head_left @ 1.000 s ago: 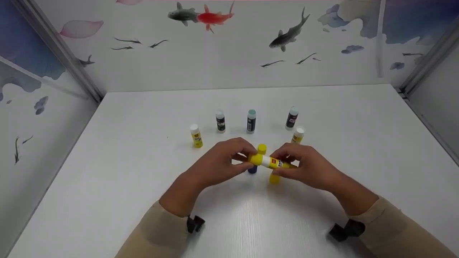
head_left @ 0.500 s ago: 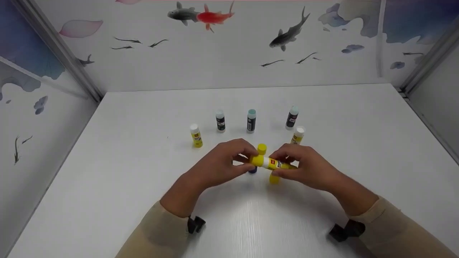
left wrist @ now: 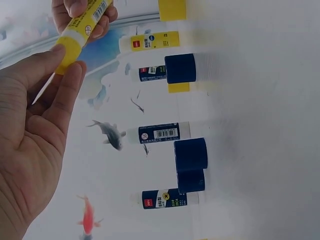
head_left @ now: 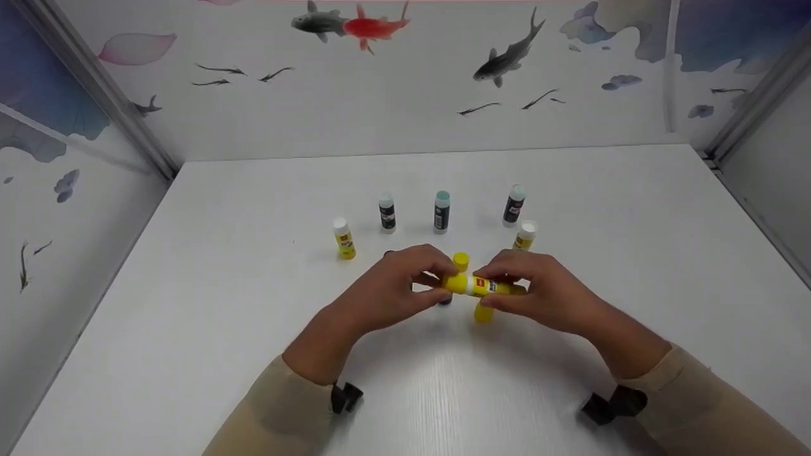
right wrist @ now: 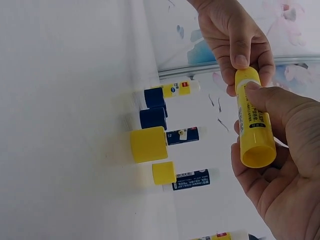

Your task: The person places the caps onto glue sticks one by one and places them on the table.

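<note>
A yellow glue stick is held nearly level above the table, between both hands. My left hand pinches the yellow cap at its left end with thumb and fingers. My right hand grips the labelled tube, thumb on the near side. A white band shows between cap and tube. In the right wrist view the tube's bottom end looks hollow. Below the hands stand two loose yellow caps and several dark blue caps, partly hidden by the hands in the head view.
Behind the hands stand three dark blue glue sticks without dark caps. Two yellow glue sticks with white tops flank them, one at left and one at right. The white table meets fish-painted panels at the back and left.
The cap in my left hand has shifted slightly right toward the tube, and the white band between them has narrowed. My right hand barely moves. The head view has tilted a little.
</note>
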### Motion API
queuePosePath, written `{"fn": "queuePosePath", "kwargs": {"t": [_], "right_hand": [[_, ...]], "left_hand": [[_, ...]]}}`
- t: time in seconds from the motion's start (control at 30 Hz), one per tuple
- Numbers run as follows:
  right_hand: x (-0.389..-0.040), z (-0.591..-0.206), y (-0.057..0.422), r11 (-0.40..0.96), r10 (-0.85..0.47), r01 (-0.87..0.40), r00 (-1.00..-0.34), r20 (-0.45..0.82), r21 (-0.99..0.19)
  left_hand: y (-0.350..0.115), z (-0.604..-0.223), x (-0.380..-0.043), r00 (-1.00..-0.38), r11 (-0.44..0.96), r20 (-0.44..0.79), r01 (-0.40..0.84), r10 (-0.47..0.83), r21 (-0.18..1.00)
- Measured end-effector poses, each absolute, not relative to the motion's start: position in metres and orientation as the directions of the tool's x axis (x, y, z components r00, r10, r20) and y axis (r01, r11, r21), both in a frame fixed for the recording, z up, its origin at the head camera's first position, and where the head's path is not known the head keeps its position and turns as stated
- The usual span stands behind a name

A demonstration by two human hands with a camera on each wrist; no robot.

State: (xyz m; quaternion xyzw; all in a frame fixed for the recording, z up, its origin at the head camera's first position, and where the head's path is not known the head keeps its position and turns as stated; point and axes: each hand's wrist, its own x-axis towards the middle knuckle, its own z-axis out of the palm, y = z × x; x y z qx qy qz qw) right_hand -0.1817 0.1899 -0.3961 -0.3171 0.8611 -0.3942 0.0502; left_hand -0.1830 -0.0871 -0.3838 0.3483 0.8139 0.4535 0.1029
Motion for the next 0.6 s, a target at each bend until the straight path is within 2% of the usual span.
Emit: {"fn": "queuePosePath", "kwargs": {"t": [0.6], "right_hand": [[-0.1783, -0.39, 0.19, 0.448, -0.605, -0.521, -0.775, 0.182, -0.726]], "left_hand": [[-0.0866, -0.3814, -0.1776, -0.729, 0.324, 0.178, 0.491, 0.661, 0.809]]}}
